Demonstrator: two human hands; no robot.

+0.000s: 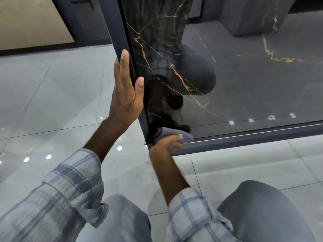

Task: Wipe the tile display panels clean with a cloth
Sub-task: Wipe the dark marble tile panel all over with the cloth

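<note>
Sleeves (70, 186) forward, we brace a flat left hand (125, 89) on the edge of the tile panel (244, 84), right hand (167, 141) clutching the cloth (186, 137) at its bottom-left corner, surface running rightward

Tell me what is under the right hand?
A bunched grey cloth, which the right hand holds against the glossy black gold-veined tile panel; the surface beneath is hidden.
</note>
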